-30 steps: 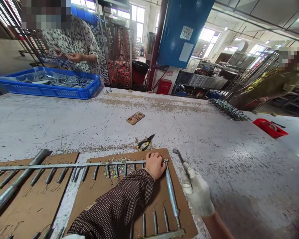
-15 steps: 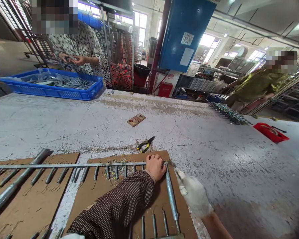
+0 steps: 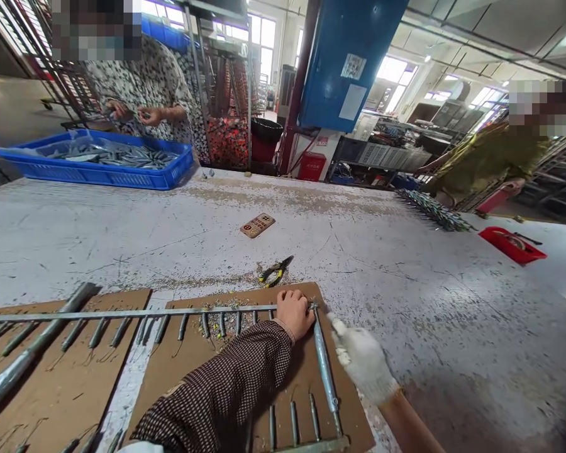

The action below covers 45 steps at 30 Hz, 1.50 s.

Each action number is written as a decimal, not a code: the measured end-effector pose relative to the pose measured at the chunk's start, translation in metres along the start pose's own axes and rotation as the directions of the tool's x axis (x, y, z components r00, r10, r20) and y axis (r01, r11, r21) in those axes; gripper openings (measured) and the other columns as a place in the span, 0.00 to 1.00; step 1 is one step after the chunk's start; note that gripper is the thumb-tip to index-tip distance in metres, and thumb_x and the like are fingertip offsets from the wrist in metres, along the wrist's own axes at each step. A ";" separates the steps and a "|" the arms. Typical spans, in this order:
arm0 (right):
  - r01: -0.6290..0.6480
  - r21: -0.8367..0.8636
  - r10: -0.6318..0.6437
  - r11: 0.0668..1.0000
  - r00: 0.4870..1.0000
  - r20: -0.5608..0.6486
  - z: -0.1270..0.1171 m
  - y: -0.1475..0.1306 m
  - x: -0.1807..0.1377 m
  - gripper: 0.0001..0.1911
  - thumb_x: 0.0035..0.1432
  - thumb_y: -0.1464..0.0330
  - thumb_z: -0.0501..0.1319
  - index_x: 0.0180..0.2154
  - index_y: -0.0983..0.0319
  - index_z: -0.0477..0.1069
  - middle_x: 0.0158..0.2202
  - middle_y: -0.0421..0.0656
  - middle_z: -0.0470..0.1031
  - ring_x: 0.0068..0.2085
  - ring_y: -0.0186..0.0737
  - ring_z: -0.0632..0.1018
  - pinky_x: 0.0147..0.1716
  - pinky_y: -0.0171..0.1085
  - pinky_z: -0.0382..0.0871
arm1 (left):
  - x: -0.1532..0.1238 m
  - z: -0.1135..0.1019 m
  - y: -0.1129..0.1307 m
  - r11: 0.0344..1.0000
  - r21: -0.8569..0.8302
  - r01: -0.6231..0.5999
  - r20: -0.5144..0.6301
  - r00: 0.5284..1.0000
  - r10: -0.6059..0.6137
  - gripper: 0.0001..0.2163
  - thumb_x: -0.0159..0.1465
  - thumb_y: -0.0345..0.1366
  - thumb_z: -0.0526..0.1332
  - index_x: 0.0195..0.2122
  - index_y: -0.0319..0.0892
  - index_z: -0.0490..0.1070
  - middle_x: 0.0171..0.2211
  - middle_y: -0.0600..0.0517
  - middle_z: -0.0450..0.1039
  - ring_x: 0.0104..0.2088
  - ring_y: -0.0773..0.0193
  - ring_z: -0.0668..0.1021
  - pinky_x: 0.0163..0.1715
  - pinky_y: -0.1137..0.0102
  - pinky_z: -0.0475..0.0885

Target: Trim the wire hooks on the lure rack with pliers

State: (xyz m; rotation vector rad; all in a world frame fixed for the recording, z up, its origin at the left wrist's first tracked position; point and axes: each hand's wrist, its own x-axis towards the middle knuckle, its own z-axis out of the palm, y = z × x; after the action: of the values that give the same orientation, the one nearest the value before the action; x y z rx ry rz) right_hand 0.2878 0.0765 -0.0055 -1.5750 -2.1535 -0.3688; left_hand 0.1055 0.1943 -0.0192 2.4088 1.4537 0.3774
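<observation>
My left hand (image 3: pixel 295 314), bare below a checkered sleeve, is closed over a long thin metal bar (image 3: pixel 136 313) near its right end. Small grey-blue cylindrical pieces (image 3: pixel 182 327) with wire hooks hang from the bar in a row. Just right of the bar's end is my right hand (image 3: pixel 364 362) in a white glove, its fingers curled by the frame's corner; what they hold, if anything, is hidden. A thicker wrapped side rod (image 3: pixel 324 362) runs from that corner toward a lower crossbar (image 3: pixel 314 445).
Brown cardboard (image 3: pixel 155 390) lies under the frame. Beyond are pliers (image 3: pixel 277 272), a tan printed card (image 3: pixel 258 225) and a blue tray (image 3: pixel 170 176) of grey pieces. A red tray (image 3: pixel 512 244) sits at right. One person stands behind the blue tray, another at far right.
My gloved right hand has shifted slightly left and up, closer to the corner. My left hand stays on the bar. The person behind the blue tray has moved their hands apart.
</observation>
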 end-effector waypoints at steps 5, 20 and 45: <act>-0.059 0.007 0.059 0.998 0.998 -0.035 -0.004 -0.001 0.002 0.33 0.60 0.77 0.54 0.67 0.62 0.57 0.27 0.39 0.73 0.29 0.40 0.72 0.32 0.36 0.63 | 0.000 -0.001 0.001 1.000 0.000 -0.008 0.005 1.000 0.008 0.09 0.64 0.41 0.60 0.34 0.42 0.75 0.42 0.46 0.73 0.48 0.52 0.72 0.55 0.53 0.59; 0.020 -0.107 -0.014 0.994 0.999 0.053 0.003 -0.001 0.002 0.34 0.56 0.77 0.53 0.65 0.59 0.60 0.24 0.38 0.71 0.26 0.41 0.70 0.28 0.38 0.59 | 0.000 -0.004 0.002 1.000 -0.010 0.009 0.009 1.000 -0.009 0.09 0.64 0.41 0.60 0.33 0.42 0.75 0.42 0.46 0.74 0.48 0.52 0.72 0.55 0.53 0.58; -0.069 -0.067 0.067 0.995 0.997 -0.033 0.004 0.000 0.007 0.31 0.60 0.76 0.54 0.65 0.62 0.60 0.27 0.39 0.73 0.30 0.41 0.72 0.31 0.36 0.61 | 0.001 -0.005 0.003 1.000 -0.017 0.024 0.016 1.000 -0.024 0.09 0.64 0.41 0.60 0.33 0.42 0.76 0.42 0.45 0.74 0.48 0.52 0.73 0.56 0.53 0.58</act>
State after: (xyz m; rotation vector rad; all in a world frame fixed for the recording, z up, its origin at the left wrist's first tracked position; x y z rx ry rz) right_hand 0.2854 0.0846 -0.0052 -1.6645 -2.0787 -0.4450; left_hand 0.1062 0.1943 -0.0130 2.3735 1.4652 0.3629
